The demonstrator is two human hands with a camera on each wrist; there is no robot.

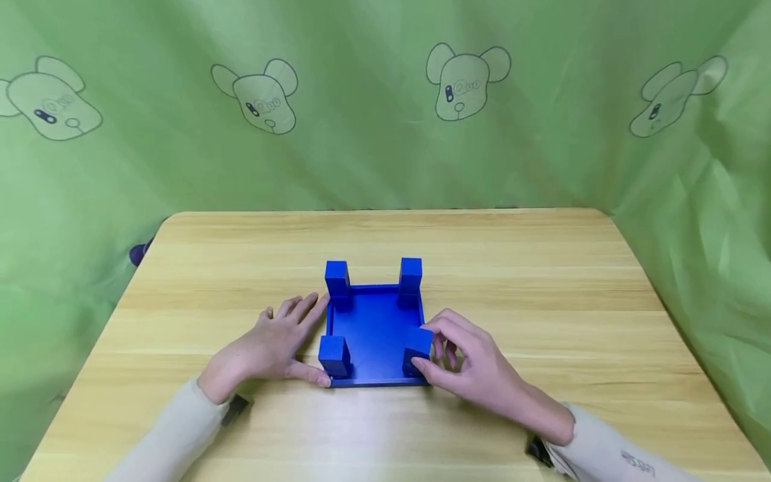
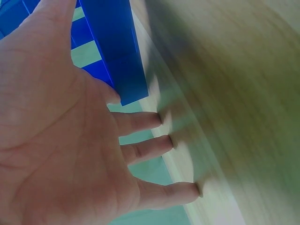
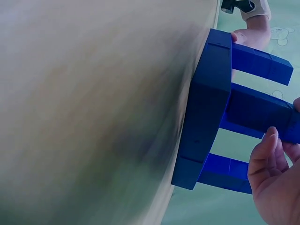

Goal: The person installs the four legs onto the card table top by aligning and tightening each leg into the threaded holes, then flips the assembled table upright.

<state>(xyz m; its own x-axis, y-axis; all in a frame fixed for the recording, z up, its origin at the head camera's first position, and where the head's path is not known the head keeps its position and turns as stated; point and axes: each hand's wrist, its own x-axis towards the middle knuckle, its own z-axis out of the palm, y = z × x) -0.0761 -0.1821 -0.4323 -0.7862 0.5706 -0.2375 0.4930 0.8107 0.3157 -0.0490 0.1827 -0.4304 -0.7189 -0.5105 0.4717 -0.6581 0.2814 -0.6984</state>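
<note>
A blue square base with a raised rim [image 1: 376,382] lies on the table, a blue block-like post standing up at each corner. Thumb and fingers of my right hand [image 1: 476,361] pinch the near right post [image 1: 417,343] close to its top; the right wrist view shows this post [image 3: 262,110] upright from the base [image 3: 204,108]. My left hand [image 1: 271,345] lies spread along the base's left side, its thumb by the near left corner and index finger by the far left one. Beside it stands the near left post [image 1: 334,355]. In the left wrist view its fingers are fairly straight.
The far left post [image 1: 337,278] and far right post [image 1: 411,274] rise at the back of the base. A light wooden table [image 1: 512,268] spreads around it. Green curtains [image 1: 361,154] with printed bear heads hang behind and at both sides.
</note>
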